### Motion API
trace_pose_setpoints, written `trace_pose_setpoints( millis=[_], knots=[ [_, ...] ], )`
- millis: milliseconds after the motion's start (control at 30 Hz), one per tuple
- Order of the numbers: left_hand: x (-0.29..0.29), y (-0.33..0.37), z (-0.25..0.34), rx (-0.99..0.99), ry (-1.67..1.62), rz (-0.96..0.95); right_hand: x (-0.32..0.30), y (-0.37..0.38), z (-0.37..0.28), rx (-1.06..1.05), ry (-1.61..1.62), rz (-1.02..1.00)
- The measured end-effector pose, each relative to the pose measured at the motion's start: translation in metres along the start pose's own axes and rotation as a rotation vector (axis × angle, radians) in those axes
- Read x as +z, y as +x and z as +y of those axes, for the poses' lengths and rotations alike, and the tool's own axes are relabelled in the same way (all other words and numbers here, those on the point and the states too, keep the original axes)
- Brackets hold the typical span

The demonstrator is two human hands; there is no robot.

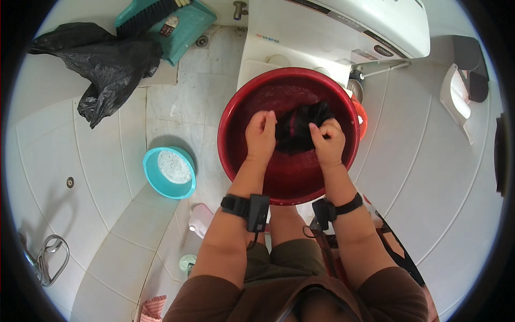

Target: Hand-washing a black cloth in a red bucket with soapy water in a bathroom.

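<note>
Against the top edge of the tiled washroom floor stands a white washing machine (343,27), smooth and boxy, its lid tilted up. Just below it sits a round red plastic basin (230,145), glossy and wet inside, with a dark, crumpled garment (300,126) bunched at its centre. Off to the upper left a black plastic bag (104,61) lies slack and wrinkled beside a teal dustpan (185,27) holding a stiff-bristled brush. A smaller teal bowl (155,180) (filled with something pale and grainy) rests on the tiles left of the basin. The left hand (261,134) is closed on the garment's left edge, fingers curled over the soaked cloth; the right hand (327,140) clenches the other side, knuckles raised. Both wrists wear black straps.
</note>
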State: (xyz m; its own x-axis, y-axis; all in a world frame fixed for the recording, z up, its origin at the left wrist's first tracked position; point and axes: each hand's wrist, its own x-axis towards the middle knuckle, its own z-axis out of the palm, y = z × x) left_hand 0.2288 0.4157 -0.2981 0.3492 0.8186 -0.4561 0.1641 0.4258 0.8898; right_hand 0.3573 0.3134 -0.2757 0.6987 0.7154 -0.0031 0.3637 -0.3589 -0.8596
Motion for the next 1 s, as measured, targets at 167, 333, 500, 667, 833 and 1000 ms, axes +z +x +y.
trace_pose_setpoints(
  millis=[167, 333, 500, 667, 833, 1000],
  knots=[
    [-0.011, -0.018, -0.019, 0.415, 0.449, 0.09, 0.004, -0.016, -0.004, -0.071, -0.111, 0.036],
    [0.0, -0.039, -0.04, 0.411, 0.922, 0.025, 0.021, -0.033, 0.0, -0.093, -0.812, -0.242],
    [0.018, -0.033, -0.07, 0.34, 1.069, 0.072, 0.046, -0.043, 0.048, -0.055, -0.844, -0.274],
    [0.011, -0.011, -0.095, 0.297, 1.085, 0.047, 0.072, -0.023, 0.035, 0.218, -0.982, -0.423],
    [0.028, 0.004, -0.059, -0.035, 1.219, -0.128, 0.068, -0.002, 0.036, 0.353, -0.944, -0.489],
    [0.037, 0.05, -0.021, -0.296, 1.274, -0.394, 0.064, 0.037, 0.043, 0.457, -0.769, -0.519]
  ],
)
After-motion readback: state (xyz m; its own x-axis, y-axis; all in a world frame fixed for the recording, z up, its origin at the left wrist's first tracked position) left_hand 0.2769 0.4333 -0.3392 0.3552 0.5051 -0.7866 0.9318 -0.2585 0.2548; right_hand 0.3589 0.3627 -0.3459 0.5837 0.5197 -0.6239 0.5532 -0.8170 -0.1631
